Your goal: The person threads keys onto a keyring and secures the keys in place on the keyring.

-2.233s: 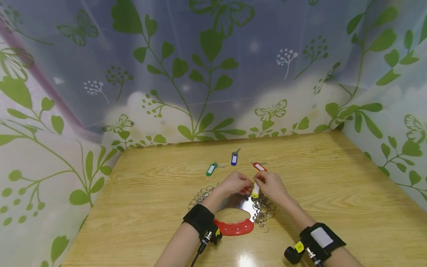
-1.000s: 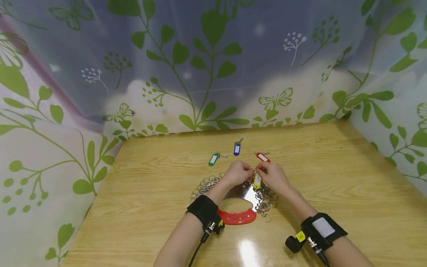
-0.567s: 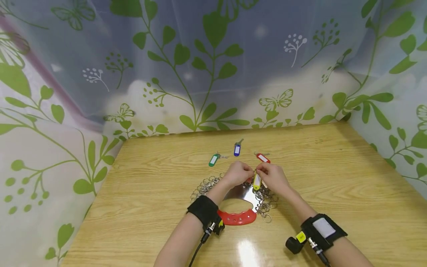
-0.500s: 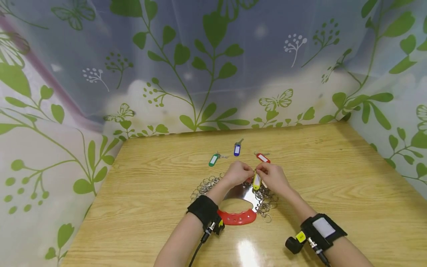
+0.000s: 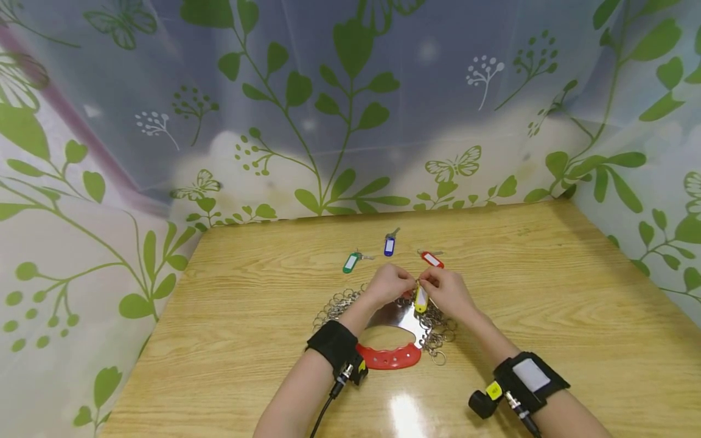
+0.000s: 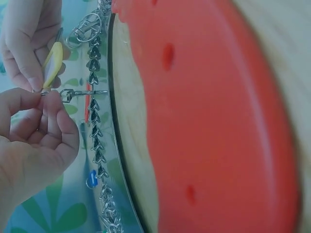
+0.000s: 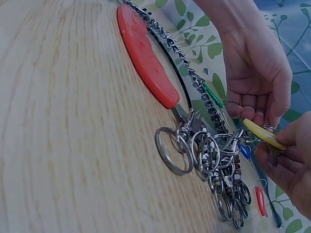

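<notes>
Left hand (image 5: 387, 286): fingers curling, pinching a small metal clip (image 6: 68, 93) hooked to the edge of the key rack (image 5: 395, 322). Right hand (image 5: 446, 291): fingers curling, gripping a yellow key tag (image 5: 420, 299) just above the rack's far edge, touching the clip. Key rack: shiny metal crescent with a red handle (image 5: 386, 358), lying mid-table (image 5: 246, 340), key rings (image 7: 204, 155) hanging along its rim. Green tag (image 5: 349, 262), blue tag (image 5: 389, 245), red tag (image 5: 432, 259): lying just beyond the hands.

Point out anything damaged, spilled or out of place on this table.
Nothing stands out. The green tag, blue tag and red tag lie apart on the table, and both hands work the yellow tag above the ring holder.
</notes>
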Motion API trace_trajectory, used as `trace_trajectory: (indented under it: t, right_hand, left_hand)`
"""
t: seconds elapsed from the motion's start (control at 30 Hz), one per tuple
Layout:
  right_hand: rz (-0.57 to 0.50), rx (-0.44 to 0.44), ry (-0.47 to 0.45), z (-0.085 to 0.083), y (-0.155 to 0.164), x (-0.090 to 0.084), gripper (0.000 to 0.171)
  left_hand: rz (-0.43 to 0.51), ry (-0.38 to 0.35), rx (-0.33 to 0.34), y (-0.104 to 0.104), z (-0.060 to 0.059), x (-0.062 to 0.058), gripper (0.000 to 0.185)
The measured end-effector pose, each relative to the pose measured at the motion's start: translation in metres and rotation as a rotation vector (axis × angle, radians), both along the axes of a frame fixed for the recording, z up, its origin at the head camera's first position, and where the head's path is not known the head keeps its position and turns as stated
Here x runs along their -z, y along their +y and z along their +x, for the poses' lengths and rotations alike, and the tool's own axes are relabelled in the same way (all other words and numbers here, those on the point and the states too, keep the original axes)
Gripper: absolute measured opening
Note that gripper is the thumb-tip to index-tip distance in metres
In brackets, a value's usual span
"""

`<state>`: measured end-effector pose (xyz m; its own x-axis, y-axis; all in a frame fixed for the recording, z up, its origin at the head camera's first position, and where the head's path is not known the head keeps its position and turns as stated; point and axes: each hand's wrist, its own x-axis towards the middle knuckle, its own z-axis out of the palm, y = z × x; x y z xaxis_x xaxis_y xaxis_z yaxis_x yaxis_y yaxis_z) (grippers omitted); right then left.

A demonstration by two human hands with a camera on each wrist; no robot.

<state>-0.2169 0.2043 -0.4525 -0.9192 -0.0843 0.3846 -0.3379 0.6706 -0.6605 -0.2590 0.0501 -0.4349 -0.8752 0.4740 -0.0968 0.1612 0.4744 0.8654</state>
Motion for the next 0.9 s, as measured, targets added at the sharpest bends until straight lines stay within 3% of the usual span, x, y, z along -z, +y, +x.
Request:
trace_trajectory:
  t: [0.2, 0.37, 0.6, 0.9]
  right_hand:
    - [0.017, 0.016, -0.004, 0.0011, -0.0007, -0.0015, 0.008]
    - [0.01, 0.019, -0.032, 0.0003, 0.0015, -0.0012, 0.005]
    - [0.032, 0.014, -0.058, -0.0022, 0.0045, -0.0019, 0.005]
    - [0.071, -0.012, -0.046, -0.0019, 0.0033, -0.0031, 0.004]
  left_hand:
    - [0.083, -0.06, 0.032, -0.0013, -0.0006, 0.0032, 0.017]
    - [0.059, -0.048, 0.083, -0.0026, -0.0015, 0.0055, 0.014]
    - [0.001, -0.024, 0.032, -0.0004, -0.0004, 0.0044, 0.016]
    - [0.018, -0.057, -0.01, 0.0003, 0.0004, 0.005, 0.018]
